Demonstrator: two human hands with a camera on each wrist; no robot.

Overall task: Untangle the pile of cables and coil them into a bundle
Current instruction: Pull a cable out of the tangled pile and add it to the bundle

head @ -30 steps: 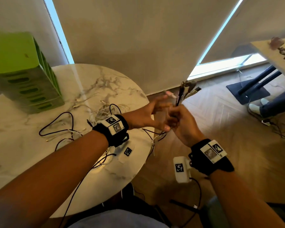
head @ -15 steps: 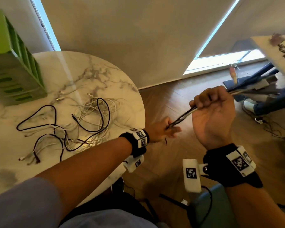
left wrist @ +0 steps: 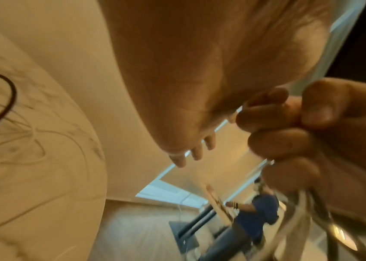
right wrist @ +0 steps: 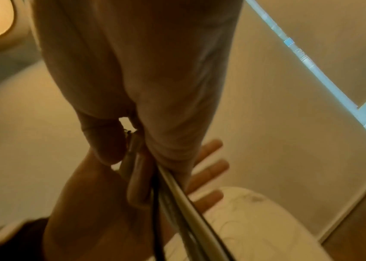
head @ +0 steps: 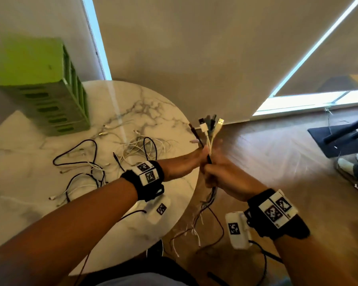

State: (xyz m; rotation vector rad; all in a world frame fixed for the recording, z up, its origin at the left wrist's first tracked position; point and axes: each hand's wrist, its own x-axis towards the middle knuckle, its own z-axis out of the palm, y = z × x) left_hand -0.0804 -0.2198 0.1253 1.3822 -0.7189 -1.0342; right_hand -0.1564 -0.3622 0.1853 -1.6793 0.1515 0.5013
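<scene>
Cables gathered into a bunch (head: 208,139) stand up out of your right hand (head: 221,175), which is clenched round them just past the right edge of the round marble table (head: 153,112); their plugs fan out above your fist, white and black connectors among them, and the loose tails hang below it toward the wooden floor (head: 277,162), where they blur into thin white and dark strands. In the right wrist view the same bunch (right wrist: 177,190) runs down from your grip as pale and black cords pressed side by side. Your left hand (head: 186,165) lies against the bunch from the left with its fingers (right wrist: 211,169) straight and spread, not curled round anything; the left wrist view shows that flat palm (left wrist: 177,79) next to the closed right fingers (left wrist: 289,141). The rest of the cables (head: 112,159) lie in a loose tangle on the table to the left of your hands, black loops crossing thin white ones, some ends trailing toward the near left. At the far left of the table stands a green slotted box (head: 41,85), well apart from the tangle. Both wrists wear black straps with printed markers. Far right, on the floor, part of another person's leg and shoe (head: 355,168) shows beside a dark mat (head: 322,137).
</scene>
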